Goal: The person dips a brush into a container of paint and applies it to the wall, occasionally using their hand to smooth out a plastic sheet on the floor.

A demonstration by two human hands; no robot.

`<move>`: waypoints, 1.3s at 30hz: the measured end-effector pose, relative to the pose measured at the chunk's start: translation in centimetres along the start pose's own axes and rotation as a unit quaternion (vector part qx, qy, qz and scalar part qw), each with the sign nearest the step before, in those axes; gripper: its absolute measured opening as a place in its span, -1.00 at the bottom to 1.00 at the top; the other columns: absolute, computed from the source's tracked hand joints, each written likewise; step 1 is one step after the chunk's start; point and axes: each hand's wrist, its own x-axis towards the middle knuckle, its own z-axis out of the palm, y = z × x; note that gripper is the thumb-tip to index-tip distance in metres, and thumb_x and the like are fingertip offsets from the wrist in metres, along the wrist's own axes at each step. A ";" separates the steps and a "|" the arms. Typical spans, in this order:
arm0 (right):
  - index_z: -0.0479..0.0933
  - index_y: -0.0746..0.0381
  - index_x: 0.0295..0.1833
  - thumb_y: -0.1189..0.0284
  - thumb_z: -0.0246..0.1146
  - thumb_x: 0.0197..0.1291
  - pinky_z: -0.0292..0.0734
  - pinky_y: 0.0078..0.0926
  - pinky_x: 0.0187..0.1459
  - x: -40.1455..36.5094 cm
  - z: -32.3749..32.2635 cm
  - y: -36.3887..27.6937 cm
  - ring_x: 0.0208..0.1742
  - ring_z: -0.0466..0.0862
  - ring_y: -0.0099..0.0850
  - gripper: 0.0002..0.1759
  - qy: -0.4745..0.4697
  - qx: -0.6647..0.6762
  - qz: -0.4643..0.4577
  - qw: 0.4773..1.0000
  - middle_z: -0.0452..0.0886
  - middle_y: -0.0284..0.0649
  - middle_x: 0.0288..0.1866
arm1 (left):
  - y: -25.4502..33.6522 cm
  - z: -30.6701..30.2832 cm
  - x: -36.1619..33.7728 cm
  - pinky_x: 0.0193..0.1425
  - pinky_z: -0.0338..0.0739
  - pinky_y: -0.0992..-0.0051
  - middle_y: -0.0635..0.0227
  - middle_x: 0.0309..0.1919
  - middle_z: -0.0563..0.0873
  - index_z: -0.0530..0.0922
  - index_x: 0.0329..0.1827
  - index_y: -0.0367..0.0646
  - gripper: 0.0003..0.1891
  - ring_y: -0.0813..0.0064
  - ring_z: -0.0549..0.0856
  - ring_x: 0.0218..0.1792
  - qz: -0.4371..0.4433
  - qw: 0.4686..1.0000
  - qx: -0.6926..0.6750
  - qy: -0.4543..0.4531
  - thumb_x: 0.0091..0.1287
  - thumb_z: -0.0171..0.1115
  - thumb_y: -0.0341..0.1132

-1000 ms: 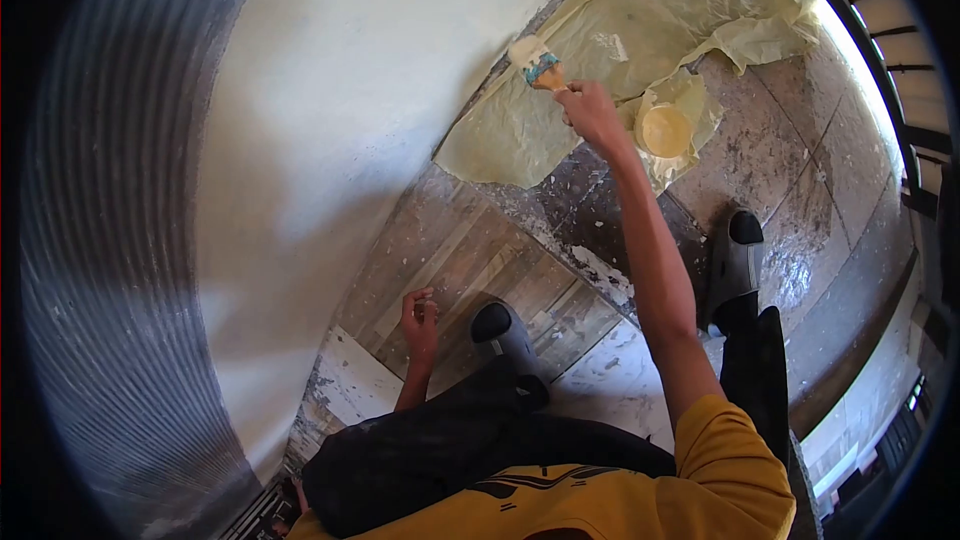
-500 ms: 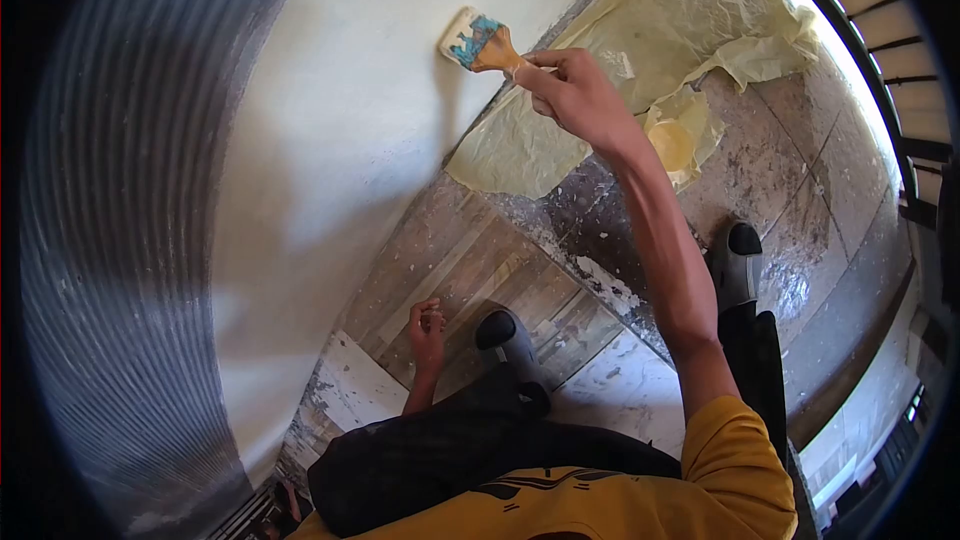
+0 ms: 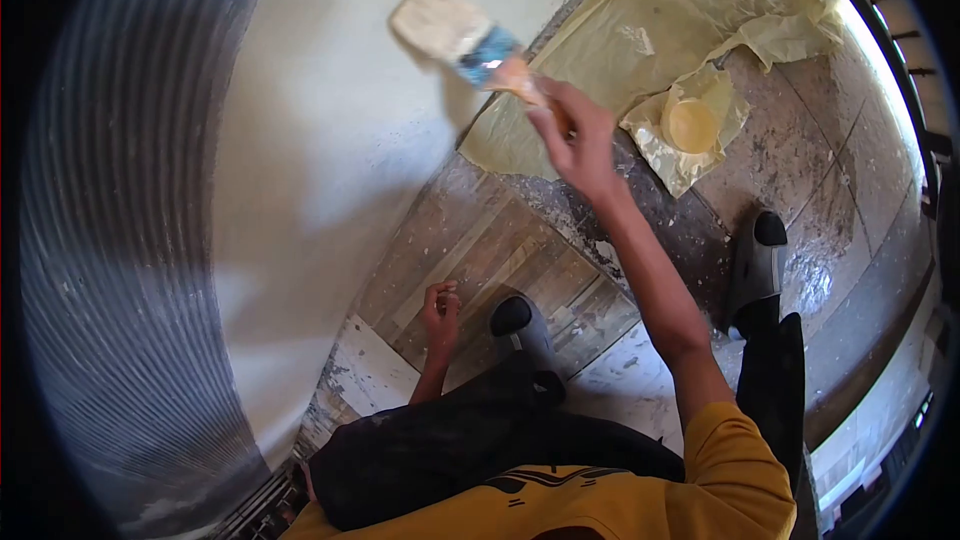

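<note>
My right hand (image 3: 583, 135) is closed around the wooden handle of a wide paintbrush (image 3: 440, 22). Pale paint coats its bristles, and blue smears mark the band above the handle. The bristles overlap the off-white wall (image 3: 330, 100) in this view, with a shadow close beside them. Lower down, my left hand (image 3: 440, 310) hangs past my knee near the wall's foot, its fingers loosely curled and apart, nothing in them. A round container of cream-coloured paint (image 3: 692, 126) stands on the floor to the right of my right hand, on a piece of yellowish sheeting.
Crumpled yellowish sheeting (image 3: 640, 30) covers the floor along the wall. Corrugated grey panelling (image 3: 110, 220) rises at the left. My shoes (image 3: 757, 265) stand on paint-spattered tiles (image 3: 510, 260). A curved railing (image 3: 885, 30) borders the upper right.
The paintbrush has swung up and left, and its bristles now show broad side on. My right hand has shifted slightly right and down. The view has moved a little, bringing the paint container fully into sight.
</note>
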 end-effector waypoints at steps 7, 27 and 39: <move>0.66 0.33 0.15 0.46 0.33 0.35 0.54 -0.30 -0.45 -1.2 4.0 5.7 -0.53 0.63 -0.21 -0.69 -0.021 -0.055 0.018 0.998 0.58 -0.10 -0.42 | 0.7 0.4 0.9 -0.13 0.52 0.58 0.47 -0.05 0.66 0.57 0.15 -0.12 -0.79 0.67 0.62 -0.21 -0.004 1.000 0.020 -0.019 0.51 0.16 -0.40; 0.62 0.37 -0.01 0.32 0.20 0.44 0.51 -0.25 -0.35 -7.7 -1.4 7.5 -0.44 0.67 -0.13 -0.70 -0.109 -0.151 0.305 0.934 0.63 -0.02 -0.46 | 0.0 0.1 0.5 -0.06 0.56 0.54 0.43 0.04 0.66 0.56 0.14 -0.13 -0.80 0.65 0.62 -0.16 -0.012 1.000 0.017 -0.013 0.51 0.16 -0.42; 0.65 0.42 -0.14 0.25 0.10 0.41 0.45 -0.32 -0.40 -2.7 3.4 6.3 -0.53 0.56 -0.38 -0.59 -0.196 0.018 0.401 0.895 0.57 -0.15 -0.55 | -0.1 0.7 -0.5 -0.09 0.57 0.55 0.40 -0.08 0.68 0.58 0.14 -0.16 -0.78 0.66 0.62 -0.23 0.016 1.000 -0.006 0.008 0.49 0.20 -0.37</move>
